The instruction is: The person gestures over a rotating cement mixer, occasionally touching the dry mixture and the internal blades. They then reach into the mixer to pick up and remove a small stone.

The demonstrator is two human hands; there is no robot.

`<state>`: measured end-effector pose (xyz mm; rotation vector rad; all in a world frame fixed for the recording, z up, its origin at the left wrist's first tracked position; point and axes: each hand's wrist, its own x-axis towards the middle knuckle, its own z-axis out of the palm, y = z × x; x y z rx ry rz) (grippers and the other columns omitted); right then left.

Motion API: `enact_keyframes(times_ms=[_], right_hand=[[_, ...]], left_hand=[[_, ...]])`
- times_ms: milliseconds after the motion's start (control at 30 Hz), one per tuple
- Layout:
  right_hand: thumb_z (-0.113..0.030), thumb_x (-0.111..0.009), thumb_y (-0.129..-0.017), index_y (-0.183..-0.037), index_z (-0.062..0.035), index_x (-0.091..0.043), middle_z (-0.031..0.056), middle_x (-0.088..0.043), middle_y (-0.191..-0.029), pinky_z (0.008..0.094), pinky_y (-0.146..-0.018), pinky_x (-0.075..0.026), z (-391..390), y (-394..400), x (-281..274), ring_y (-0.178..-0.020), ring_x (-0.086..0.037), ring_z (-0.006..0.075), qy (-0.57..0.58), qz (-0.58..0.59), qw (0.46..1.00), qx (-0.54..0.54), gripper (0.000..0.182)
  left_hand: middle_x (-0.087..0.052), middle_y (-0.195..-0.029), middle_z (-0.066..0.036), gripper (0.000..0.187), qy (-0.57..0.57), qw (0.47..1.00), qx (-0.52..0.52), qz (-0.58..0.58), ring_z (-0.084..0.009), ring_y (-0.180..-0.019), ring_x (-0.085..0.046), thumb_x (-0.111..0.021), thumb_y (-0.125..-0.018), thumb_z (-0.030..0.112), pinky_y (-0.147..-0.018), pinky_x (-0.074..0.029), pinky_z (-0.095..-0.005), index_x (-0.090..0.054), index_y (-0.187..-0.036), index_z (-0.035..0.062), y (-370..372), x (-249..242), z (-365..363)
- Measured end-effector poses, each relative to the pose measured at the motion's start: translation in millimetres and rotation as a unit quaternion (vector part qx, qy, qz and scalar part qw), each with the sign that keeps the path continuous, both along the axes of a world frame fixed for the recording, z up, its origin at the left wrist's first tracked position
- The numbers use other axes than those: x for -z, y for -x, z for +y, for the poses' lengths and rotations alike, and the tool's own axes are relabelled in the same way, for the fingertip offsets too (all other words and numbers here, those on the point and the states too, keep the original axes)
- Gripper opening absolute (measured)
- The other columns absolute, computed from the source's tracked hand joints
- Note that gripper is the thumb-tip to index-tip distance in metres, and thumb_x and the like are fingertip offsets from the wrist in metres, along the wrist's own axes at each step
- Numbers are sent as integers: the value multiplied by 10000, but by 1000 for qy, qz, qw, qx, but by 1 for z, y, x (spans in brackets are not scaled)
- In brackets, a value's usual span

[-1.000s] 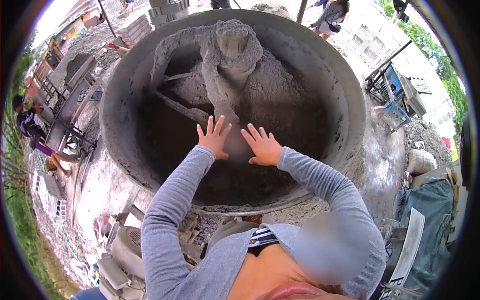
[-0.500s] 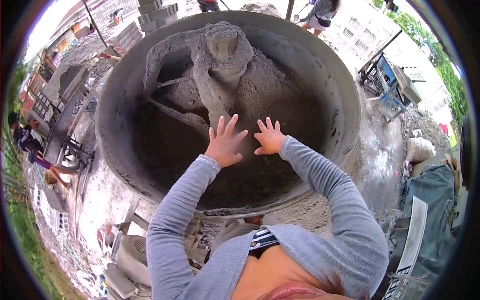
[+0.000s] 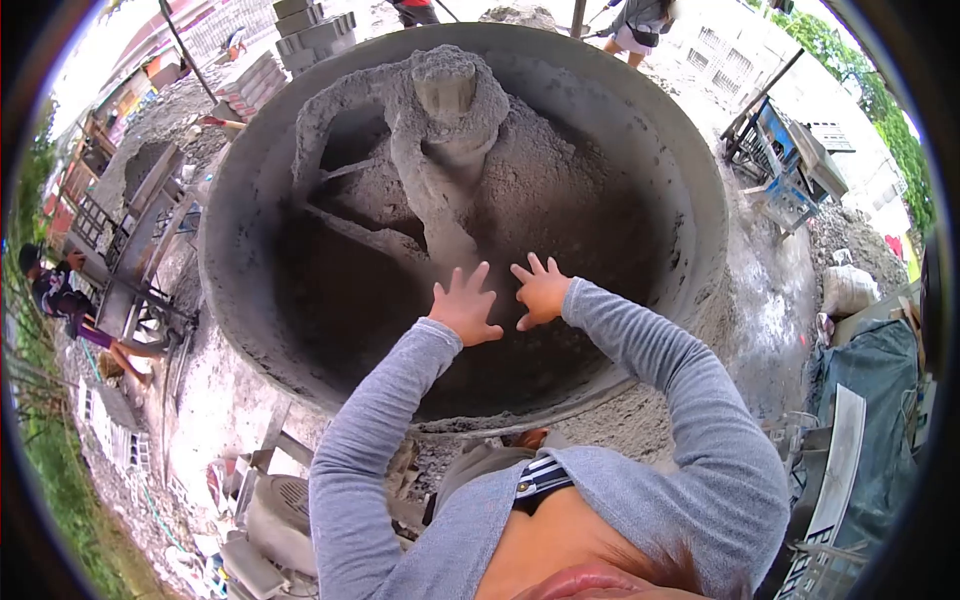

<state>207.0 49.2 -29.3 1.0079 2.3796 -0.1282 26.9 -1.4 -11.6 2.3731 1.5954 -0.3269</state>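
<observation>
A large round mixing pan [image 3: 690, 190] with a cement-crusted wall fills the middle of the view. Inside it stands a caked central hub [image 3: 445, 85] with arms reaching out into dark, loose grey material [image 3: 345, 280]. Over the near half of the pan, my left hand [image 3: 467, 306] is held with its fingers spread and nothing in it. Close to its right, my right hand [image 3: 541, 290] is also spread and empty. The two hands are apart from each other. Whether either one touches the material is hard to tell.
Grey blocks [image 3: 315, 40] are stacked behind the pan. A person [image 3: 65, 295] is at the far left beside metal frames; another [image 3: 637, 28] stands at the top. At right are a blue metal machine [image 3: 785, 165], a white sack [image 3: 848, 288] and a tarp [image 3: 880, 380]. A motor housing [image 3: 280, 515] sits lower left.
My left hand has moved right and down in the view, nearer my right hand. My right hand has shifted slightly downward. The view has shifted a little, moving the pan slightly right.
</observation>
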Motion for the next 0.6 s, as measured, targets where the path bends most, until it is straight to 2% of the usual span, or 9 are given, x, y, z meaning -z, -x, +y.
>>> enact_keyframes(times_ms=[33,67,133,233,333,367,467,500,600], right_hand=[[-481,-627,-760,-1308,-131,-448,183,-156,-1458,615,-1019,-191,1,2,-11,-1339,-72,448,25,17,999,9,675],[-481,-627,-760,-1308,-131,-448,183,-156,-1458,615,-1019,-191,-2,3,-13,-1339,-72,448,27,14,999,8,675],[-391,-627,-788,-1361,-104,-348,206,-272,-1407,583,-1026,-213,-3,3,-18,-1308,-199,445,-135,282,948,-58,699],[-340,-598,-805,-1382,-55,-246,203,-423,-1288,566,-1017,-248,-7,16,-39,-1265,-296,437,-57,476,878,-4,733],[-322,-601,-800,-1390,-14,-168,191,-491,-1228,533,-1021,-264,-7,15,-31,-1223,-370,421,20,340,934,102,794],[-331,-613,-791,-1384,-51,-238,209,-396,-1319,560,-1023,-242,-5,13,-14,-1271,-288,436,-5,280,956,88,755],[-343,-618,-785,-1368,-83,-310,208,-251,-1411,587,-1026,-213,-13,10,-2,-1312,-181,451,-71,146,986,-23,708],[-321,-631,-778,-1340,-113,-372,190,-127,-1456,611,-1024,-184,-14,13,-4,-1325,-89,475,-45,188,981,-1,653],[-272,-636,-777,-1336,-122,-368,189,-124,-1457,614,-1021,-182,-18,20,-14,-1315,-101,491,-134,397,908,-3,638]], left_hand=[[-245,-1446,-139,890,22,1000,8,-2,-414,-1286,-288,-639,-717,469,-999,-246,-623,-178,-1421,178,-1,4,-1],[-245,-1446,-139,890,24,1000,8,-5,-414,-1286,-288,-639,-717,469,-999,-246,-623,-178,-1421,178,4,11,4],[-378,-1381,-145,897,203,976,-64,45,-347,-1257,-376,-605,-744,504,-1018,-221,-605,-141,-1433,164,27,30,23],[-425,-1351,-147,949,204,962,-158,95,-303,-1247,-408,-571,-769,548,-1046,-186,-565,-37,-1445,150,60,31,34],[-389,-1383,-107,886,163,958,-214,101,-296,-1257,-393,-591,-753,547,-1039,-166,-587,-175,-1429,156,66,11,36],[-389,-1383,-107,886,163,957,-215,102,-296,-1257,-393,-591,-753,547,-1039,-166,-587,-175,-1429,156,61,9,33],[-213,-1457,-119,690,8,998,-54,31,-387,-1320,-212,-628,-714,465,-1047,-172,-583,-437,-1310,175,39,2,17],[-190,-1466,-116,686,17,999,-23,20,-384,-1326,-202,-623,-722,468,-1052,-171,-575,-429,-1317,187,29,1,12],[-135,-1483,-104,685,54,998,2,16,-381,-1339,-173,-619,-727,484,-1061,-173,-562,-421,-1325,213,30,11,9]])
